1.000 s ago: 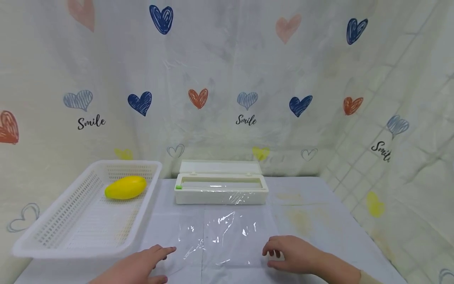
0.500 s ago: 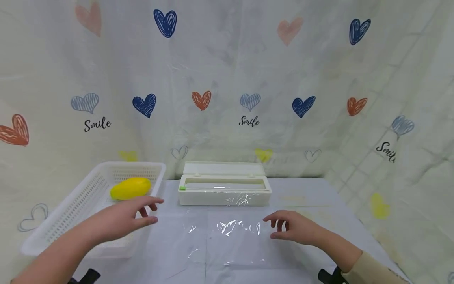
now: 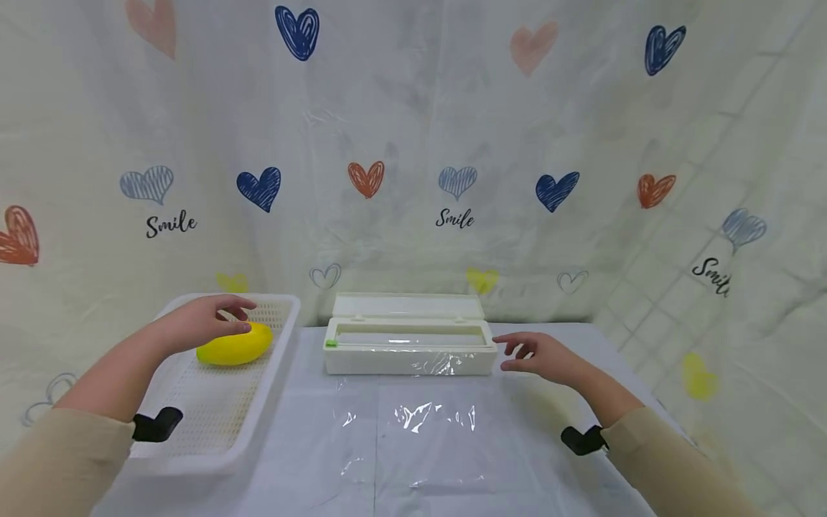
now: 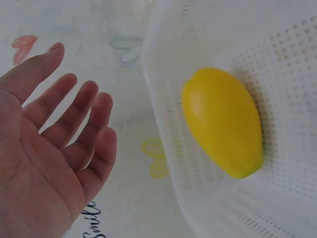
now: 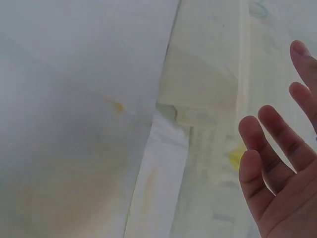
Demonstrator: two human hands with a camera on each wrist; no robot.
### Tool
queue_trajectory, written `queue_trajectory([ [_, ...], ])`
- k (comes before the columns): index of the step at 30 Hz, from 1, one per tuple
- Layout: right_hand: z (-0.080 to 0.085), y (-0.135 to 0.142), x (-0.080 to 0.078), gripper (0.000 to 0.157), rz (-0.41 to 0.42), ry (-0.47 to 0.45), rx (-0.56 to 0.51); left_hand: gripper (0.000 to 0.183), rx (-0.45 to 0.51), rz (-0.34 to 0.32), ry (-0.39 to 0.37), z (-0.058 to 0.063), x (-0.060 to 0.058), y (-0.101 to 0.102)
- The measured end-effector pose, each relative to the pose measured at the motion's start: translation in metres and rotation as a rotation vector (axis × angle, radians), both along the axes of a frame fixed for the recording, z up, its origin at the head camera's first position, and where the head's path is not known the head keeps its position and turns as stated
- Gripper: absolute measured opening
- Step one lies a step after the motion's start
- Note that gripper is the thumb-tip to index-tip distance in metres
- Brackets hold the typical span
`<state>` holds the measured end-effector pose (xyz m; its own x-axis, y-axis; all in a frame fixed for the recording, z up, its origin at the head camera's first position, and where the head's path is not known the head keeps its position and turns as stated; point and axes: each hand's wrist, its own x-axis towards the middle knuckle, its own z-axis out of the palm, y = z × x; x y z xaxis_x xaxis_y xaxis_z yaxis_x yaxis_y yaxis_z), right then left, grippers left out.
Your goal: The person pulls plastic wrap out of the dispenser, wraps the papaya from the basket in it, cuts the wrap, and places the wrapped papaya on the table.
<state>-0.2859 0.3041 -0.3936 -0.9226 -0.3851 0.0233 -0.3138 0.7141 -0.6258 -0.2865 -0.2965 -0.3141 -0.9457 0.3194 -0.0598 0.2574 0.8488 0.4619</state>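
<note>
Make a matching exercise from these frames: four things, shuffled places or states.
Things
1. yellow fruit
2. white box
3. left hand
4. right hand

Places or states
A. by the box's right end
B. lying in the white basket
C. its lid stands open
D. near the fruit, not gripping it

Pairs: 1-B, 2-C, 3-D, 4-A

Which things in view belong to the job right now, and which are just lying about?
Likely in the job:
- yellow fruit, in the white basket, near the left hand
- white box, lid raised, near the right hand
- clear film, spread before the box

Probably just surroundings:
- heart-print backdrop
- white table cover
</note>
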Motion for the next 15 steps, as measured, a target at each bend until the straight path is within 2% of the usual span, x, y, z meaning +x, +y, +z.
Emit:
queue_trajectory([
  [7, -0.011, 0.006, -0.037, 0.055, -0.056, -0.063, 0.003, 0.061, 0.014, 0.073, -0.060, -0.025, -0.031, -0.031],
  [11, -0.016, 0.005, -0.050, 0.061, -0.049, -0.114, -0.023, 0.059, 0.001, 0.103, -0.064, -0.036, -0.046, -0.043],
  [15, -0.020, 0.005, -0.058, 0.066, -0.063, -0.171, -0.037, 0.058, -0.008, 0.094, -0.075, -0.045, -0.057, -0.045],
])
